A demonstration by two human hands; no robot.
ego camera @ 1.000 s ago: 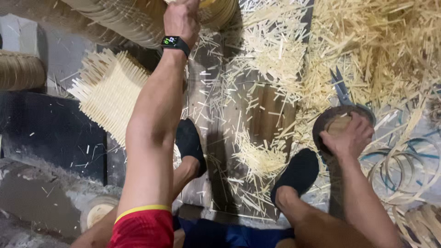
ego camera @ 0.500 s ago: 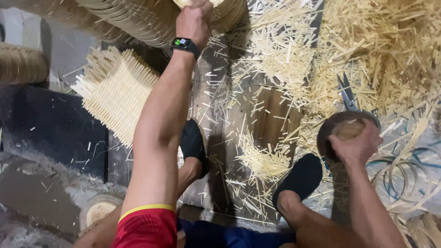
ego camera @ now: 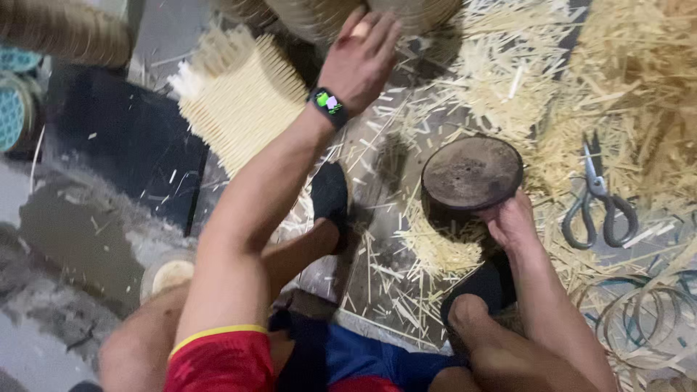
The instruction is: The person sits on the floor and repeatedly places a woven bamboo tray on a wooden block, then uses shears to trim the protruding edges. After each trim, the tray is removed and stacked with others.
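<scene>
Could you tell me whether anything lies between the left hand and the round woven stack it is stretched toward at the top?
Nothing visible does. The left hand already has its fingertips at the lower edge of the round woven stack, with no object between them. The flat woven mat lies off to one side, and the right hand rests against the dark round block.

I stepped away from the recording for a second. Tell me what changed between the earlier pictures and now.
The left hand, earlier closed at the stacked woven baskets, now has its fingers spread over their edge. The right hand, which lay on top of the dark round block, has slid to its near side, baring the top. The scissors, the woven mat and both feet kept their places.
</scene>
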